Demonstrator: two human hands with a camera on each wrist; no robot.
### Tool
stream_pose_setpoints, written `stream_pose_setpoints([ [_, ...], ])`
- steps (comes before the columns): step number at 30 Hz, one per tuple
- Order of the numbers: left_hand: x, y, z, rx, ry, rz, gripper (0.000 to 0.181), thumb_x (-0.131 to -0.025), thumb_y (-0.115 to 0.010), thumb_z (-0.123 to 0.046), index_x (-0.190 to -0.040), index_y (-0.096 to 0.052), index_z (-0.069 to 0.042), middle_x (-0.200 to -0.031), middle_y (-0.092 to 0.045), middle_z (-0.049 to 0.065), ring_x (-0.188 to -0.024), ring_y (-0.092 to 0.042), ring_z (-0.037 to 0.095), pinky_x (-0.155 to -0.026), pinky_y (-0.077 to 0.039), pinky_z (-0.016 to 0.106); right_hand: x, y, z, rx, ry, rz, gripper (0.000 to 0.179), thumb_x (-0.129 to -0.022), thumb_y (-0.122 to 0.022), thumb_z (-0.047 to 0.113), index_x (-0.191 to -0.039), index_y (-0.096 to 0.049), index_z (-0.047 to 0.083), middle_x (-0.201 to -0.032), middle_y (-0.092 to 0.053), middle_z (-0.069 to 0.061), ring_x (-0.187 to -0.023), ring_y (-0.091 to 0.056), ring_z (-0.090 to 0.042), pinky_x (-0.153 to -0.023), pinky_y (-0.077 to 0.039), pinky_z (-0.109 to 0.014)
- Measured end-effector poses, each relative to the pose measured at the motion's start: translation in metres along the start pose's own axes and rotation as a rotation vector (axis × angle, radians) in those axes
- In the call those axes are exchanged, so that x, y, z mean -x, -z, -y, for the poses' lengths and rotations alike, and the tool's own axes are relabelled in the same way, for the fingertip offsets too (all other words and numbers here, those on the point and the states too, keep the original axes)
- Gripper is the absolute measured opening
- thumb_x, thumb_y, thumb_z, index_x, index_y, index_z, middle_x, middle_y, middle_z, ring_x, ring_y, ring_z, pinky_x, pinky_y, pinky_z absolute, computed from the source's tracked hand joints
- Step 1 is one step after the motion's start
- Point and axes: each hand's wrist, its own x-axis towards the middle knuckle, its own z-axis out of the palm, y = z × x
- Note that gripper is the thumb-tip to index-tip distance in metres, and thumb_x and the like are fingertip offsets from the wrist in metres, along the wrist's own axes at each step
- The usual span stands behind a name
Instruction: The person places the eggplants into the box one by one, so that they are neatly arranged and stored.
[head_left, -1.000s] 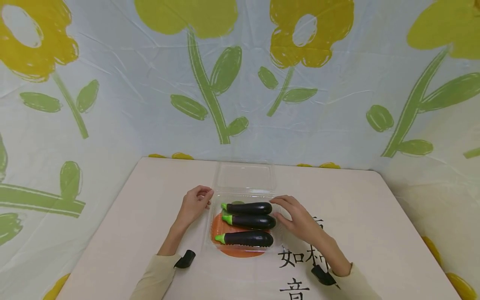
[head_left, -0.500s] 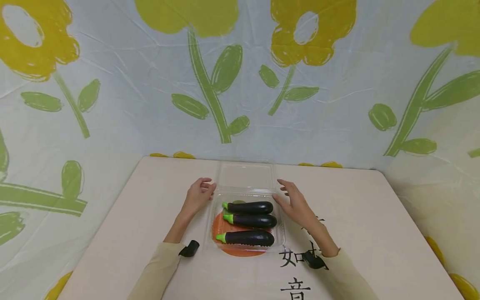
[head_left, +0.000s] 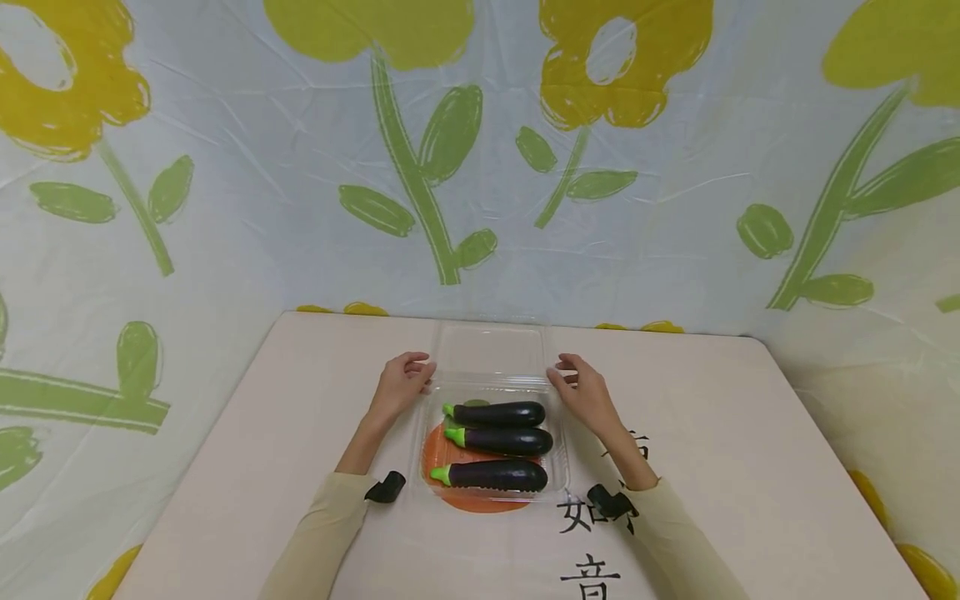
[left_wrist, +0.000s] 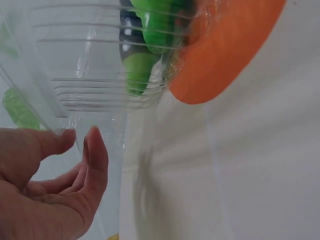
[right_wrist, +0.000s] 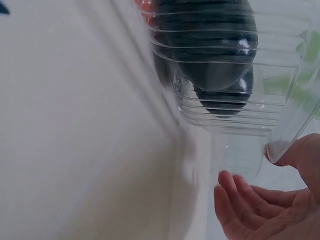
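Three dark purple eggplants with green stems lie side by side in a clear plastic clamshell box (head_left: pixel 564 479): a back eggplant (head_left: pixel 502 414), a middle eggplant (head_left: pixel 510 442) and a front eggplant (head_left: pixel 498 476). The box's clear lid (head_left: pixel 491 354) is folded back behind it. At the left of the hinge is my left hand (head_left: pixel 397 387); its thumb (left_wrist: pixel 57 143) meets the plastic edge, with a gap to the bent fingers. Opposite, my right hand (head_left: pixel 585 392) has its thumb (right_wrist: pixel 290 151) against the box's corner, its loosely bent fingers apart from the thumb.
Beneath the box, an orange round print (head_left: pixel 483 504) shows on the pale tabletop (head_left: pixel 300 400). Black printed characters (head_left: pixel 591 579) mark the table at the front right. A cloth wall with large flowers (head_left: pixel 615 50) rises behind the table's back edge.
My right hand has moved from the right ends of the eggplants back to the hinge side. The left hand has shifted slightly back too. Box and eggplants have stayed put.
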Motion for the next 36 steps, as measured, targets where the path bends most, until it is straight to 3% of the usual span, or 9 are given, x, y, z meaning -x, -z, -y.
stream_pose_setpoints([
  [5,-0.001,0.001,0.0,0.021,-0.011,-0.001,0.038,-0.101,-0.068,-0.012,-0.13,-0.06,0.011,-0.105,-0.071,0.025,-0.073,-0.068,0.014,-0.068,-0.059,0.022,-0.001,0.002,0.001,0.01,-0.062,-0.018,0.037,-0.1,-0.067,0.014,-0.126,-0.062,-0.012,-0.107,-0.071,-0.025,-0.099,-0.069,-0.042,-0.085,-0.058,-0.051],
  [12,0.001,-0.001,-0.002,0.055,-0.021,-0.004,0.037,-0.1,-0.067,-0.008,-0.13,-0.06,0.011,-0.104,-0.07,0.025,-0.071,-0.067,0.012,-0.067,-0.06,0.023,-0.001,0.007,0.001,-0.029,-0.081,-0.008,0.037,-0.099,-0.069,0.013,-0.126,-0.063,-0.012,-0.102,-0.071,-0.022,-0.092,-0.071,-0.036,-0.07,-0.054,-0.024],
  [16,0.002,-0.001,-0.003,0.067,-0.037,0.0,0.037,-0.099,-0.068,-0.007,-0.131,-0.06,0.01,-0.104,-0.07,0.025,-0.072,-0.067,0.013,-0.067,-0.06,0.023,0.0,0.01,-0.001,-0.073,-0.098,0.009,0.039,-0.099,-0.07,0.014,-0.129,-0.062,-0.011,-0.1,-0.071,-0.021,-0.086,-0.072,-0.031,-0.064,-0.05,-0.018],
  [23,0.003,-0.001,-0.008,0.099,-0.076,0.004,0.038,-0.098,-0.069,-0.004,-0.132,-0.058,0.009,-0.106,-0.069,0.029,-0.086,-0.07,0.037,-0.068,-0.061,0.028,0.002,0.014,-0.005,-0.114,-0.084,-0.01,0.036,-0.097,-0.072,0.011,-0.127,-0.063,-0.007,-0.099,-0.07,-0.018,-0.083,-0.071,-0.026,-0.067,-0.051,-0.017],
  [28,0.003,-0.001,-0.013,0.104,-0.098,0.009,0.037,-0.098,-0.066,0.001,-0.132,-0.055,0.013,-0.107,-0.067,0.034,-0.093,-0.067,0.05,-0.076,-0.062,0.046,0.002,0.014,-0.006,-0.127,-0.047,-0.04,0.03,-0.096,-0.073,0.007,-0.121,-0.062,-0.005,-0.098,-0.071,-0.018,-0.085,-0.07,-0.027,-0.072,-0.053,-0.015],
  [32,0.003,0.0,-0.016,0.114,-0.098,0.023,0.035,-0.099,-0.063,0.006,-0.13,-0.052,0.017,-0.109,-0.065,0.038,-0.099,-0.065,0.054,-0.08,-0.058,0.056,0.001,0.015,-0.004,-0.115,-0.015,-0.068,0.028,-0.095,-0.074,0.005,-0.118,-0.061,-0.004,-0.098,-0.07,-0.017,-0.087,-0.068,-0.026,-0.076,-0.051,-0.012],
  [36,0.004,0.0,-0.017,0.121,-0.118,0.015,0.031,-0.099,-0.063,0.005,-0.126,-0.054,0.015,-0.109,-0.066,0.036,-0.101,-0.065,0.052,-0.08,-0.058,0.055,0.001,0.016,-0.002,-0.121,0.011,-0.088,0.026,-0.094,-0.074,0.003,-0.115,-0.06,-0.004,-0.098,-0.068,-0.018,-0.089,-0.065,-0.026,-0.077,-0.05,-0.012],
])
